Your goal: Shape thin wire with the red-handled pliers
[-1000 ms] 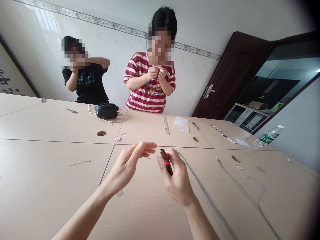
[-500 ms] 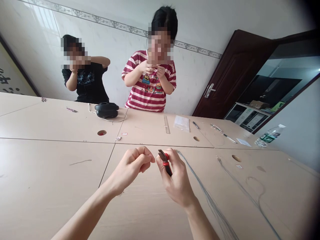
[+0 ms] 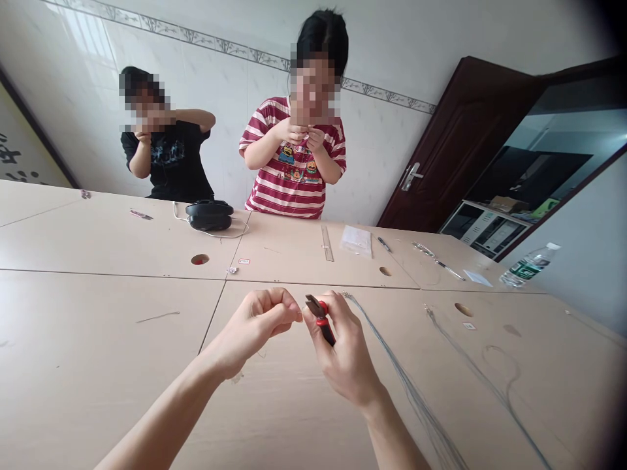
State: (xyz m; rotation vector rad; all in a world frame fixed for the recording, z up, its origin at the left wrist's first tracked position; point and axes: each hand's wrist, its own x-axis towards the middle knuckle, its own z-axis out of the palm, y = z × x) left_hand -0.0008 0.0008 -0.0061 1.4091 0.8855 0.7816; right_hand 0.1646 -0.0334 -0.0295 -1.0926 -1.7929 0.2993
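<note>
My right hand is wrapped round a pair of pliers with red-and-black handles, their dark jaws pointing up and left. Just left of them, my left hand is closed, thumb and forefinger pinched together. A tiny piece shows at those fingertips, close to my right thumb, too small to name. Both hands are raised over the near part of the table. Right of my right hand lies a bundle of thin grey wires, running toward the table's near edge.
Another wire bundle lies further right. A water bottle, a ruler, a plastic bag and a black case are across the table. Two people stand or sit beyond it, hands raised. A thin wire piece lies at left.
The plier jaws have tilted slightly left and the right hand has shifted a little left. The tiny piece at my left fingertips shows more clearly now.
</note>
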